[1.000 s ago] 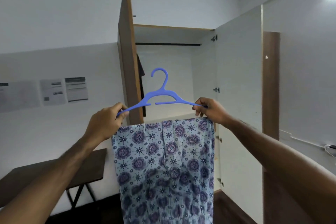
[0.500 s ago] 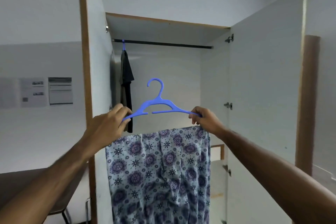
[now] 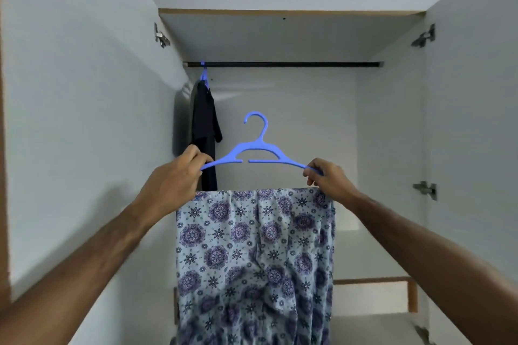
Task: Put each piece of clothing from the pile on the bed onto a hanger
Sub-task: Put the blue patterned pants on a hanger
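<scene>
Hands up in front of an open wardrobe [image 3: 84, 120]: left hand [image 3: 171, 179] and right hand [image 3: 330, 179] each pinch one end of a blue hanger [image 3: 252, 152], hook up. Patterned cloth [image 3: 252, 260] is draped over its bottom bar and hangs straight down. Hanger sits well below the rail [image 3: 280, 64], where a dark shirt [image 3: 204, 126] already hangs at the left end.
</scene>
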